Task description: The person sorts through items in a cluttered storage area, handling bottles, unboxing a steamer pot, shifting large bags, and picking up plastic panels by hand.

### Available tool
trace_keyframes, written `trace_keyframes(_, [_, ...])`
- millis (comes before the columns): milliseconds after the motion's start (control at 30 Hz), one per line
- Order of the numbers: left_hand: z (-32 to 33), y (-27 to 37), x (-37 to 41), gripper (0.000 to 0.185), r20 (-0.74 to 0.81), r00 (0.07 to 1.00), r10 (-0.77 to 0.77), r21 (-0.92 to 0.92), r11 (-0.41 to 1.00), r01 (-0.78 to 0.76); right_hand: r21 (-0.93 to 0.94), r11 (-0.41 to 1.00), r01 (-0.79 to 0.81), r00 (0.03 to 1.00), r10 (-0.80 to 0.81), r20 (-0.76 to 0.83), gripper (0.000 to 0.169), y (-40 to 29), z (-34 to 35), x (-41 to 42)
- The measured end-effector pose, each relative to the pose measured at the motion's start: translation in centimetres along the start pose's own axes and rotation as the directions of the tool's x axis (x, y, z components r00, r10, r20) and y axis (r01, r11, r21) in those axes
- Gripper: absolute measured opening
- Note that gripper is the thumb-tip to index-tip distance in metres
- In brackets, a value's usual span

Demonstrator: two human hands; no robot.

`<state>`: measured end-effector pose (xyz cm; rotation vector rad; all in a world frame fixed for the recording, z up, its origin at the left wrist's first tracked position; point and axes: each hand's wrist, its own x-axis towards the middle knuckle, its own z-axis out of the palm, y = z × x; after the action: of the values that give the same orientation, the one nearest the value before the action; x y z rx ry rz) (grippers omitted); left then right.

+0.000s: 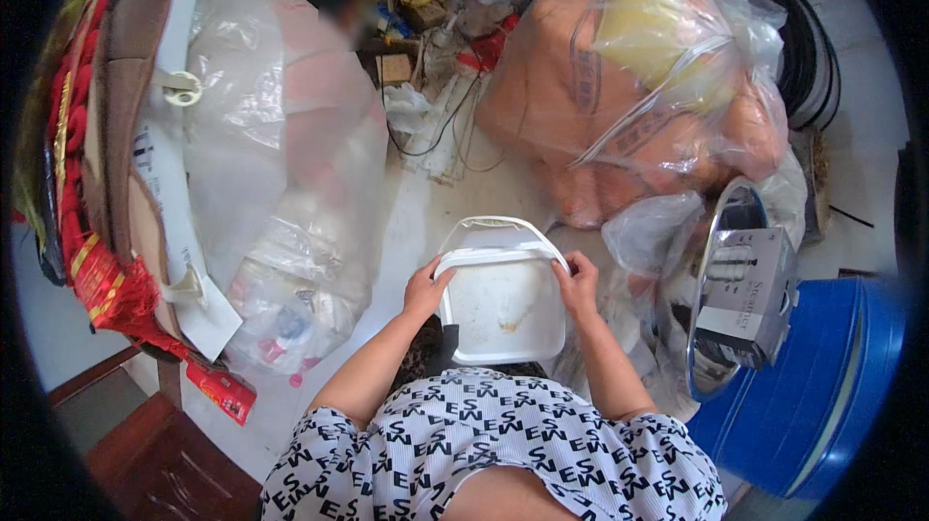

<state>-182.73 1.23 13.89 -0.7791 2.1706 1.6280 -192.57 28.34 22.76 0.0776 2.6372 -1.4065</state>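
A white plastic pail (pixel 501 307) with rounded corners is held between my two hands, close in front of my body. Brown stains mark its pale surface, and a white band (pixel 501 222) arches over its far side. My left hand (pixel 424 291) grips the left end of the far rim, thumb on top. At the right end, my right hand (pixel 578 281) pinches the rim near the band. Whether I see the pail's inside or its lid, I cannot tell. A dark strip (pixel 450 343) shows at its lower left corner.
Large stuffed plastic bags flank me, one pale (pixel 290 122) at left, one orange (pixel 580 85) at right. A steamer box (pixel 747 296) leans in a shiny metal basin (pixel 700 368) by a blue drum (pixel 805 390). Black coiled hose (pixel 805 35) and white strips (pixel 446 136) lie farther off.
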Motion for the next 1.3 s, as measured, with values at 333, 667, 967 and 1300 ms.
trace_keyframes(333, [-0.6, 4.1, -4.9, 0.064, -0.066, 0.997, -0.044, 0.335, 0.94, 0.064, -0.106, 0.97, 0.218, 0.867, -0.142, 0.478, 0.026, -5.3, -1.1, -1.9])
trace_keyframes(667, [-1.3, 4.7, -17.8, 0.062, -0.082, 0.969, -0.235, 0.395, 0.884, 0.248, -0.096, 0.773, 0.627, 0.425, -0.236, 0.874, 0.021, -7.9, 1.9, -4.8])
trace_keyframes(967, [2.5, -1.2, -21.3, 0.061, -0.389, 0.869, 0.305, 0.317, 0.93, -0.185, 0.092, 0.87, 0.485, 0.014, -0.112, 0.994, 0.026, -9.1, 8.4, -7.4])
trace_keyframes(1300, [3.8, -14.5, -25.0, 0.046, -0.286, 0.953, -0.104, -0.051, 0.994, 0.093, 0.244, 0.453, 0.858, -0.26, -0.026, 0.965, 0.032, -7.9, 17.0, -17.0])
